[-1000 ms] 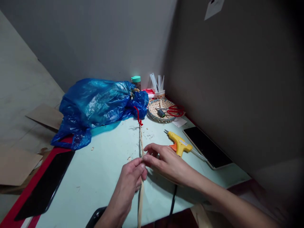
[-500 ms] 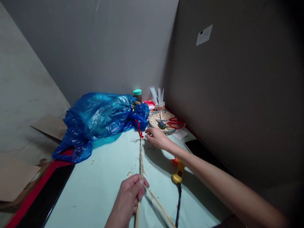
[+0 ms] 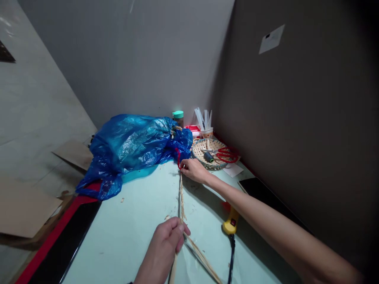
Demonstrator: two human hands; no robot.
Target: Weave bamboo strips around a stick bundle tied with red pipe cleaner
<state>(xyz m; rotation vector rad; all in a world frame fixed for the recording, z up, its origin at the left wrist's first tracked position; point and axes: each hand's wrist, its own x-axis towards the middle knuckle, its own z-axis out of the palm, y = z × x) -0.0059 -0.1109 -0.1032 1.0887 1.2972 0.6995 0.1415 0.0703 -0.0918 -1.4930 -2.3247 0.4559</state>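
Note:
A thin bundle of pale straw strips (image 3: pixel 181 197) lies stretched along the light green tabletop (image 3: pixel 130 221), tied at its far end with red cord (image 3: pixel 178 157). My left hand (image 3: pixel 168 242) is closed round the near part of the bundle. A loose strip (image 3: pixel 201 256) slants off to the right below it. My right hand (image 3: pixel 192 169) reaches across to the far end and pinches the bundle beside the red cord, close to the blue plastic bag (image 3: pixel 133 144).
A woven basket (image 3: pixel 214 154) with red-handled scissors (image 3: pixel 226 154) and a small spool sits at the back right. Behind it stand a cup of glue sticks (image 3: pixel 204 122) and a green-capped jar (image 3: pixel 178 117). A yellow glue gun (image 3: pixel 231 223) and a dark phone (image 3: pixel 263 189) lie under my right arm.
My right hand left the spot beside my left hand and travelled up the bundle to the red cord. The view shifted slightly. My left hand kept its grip.

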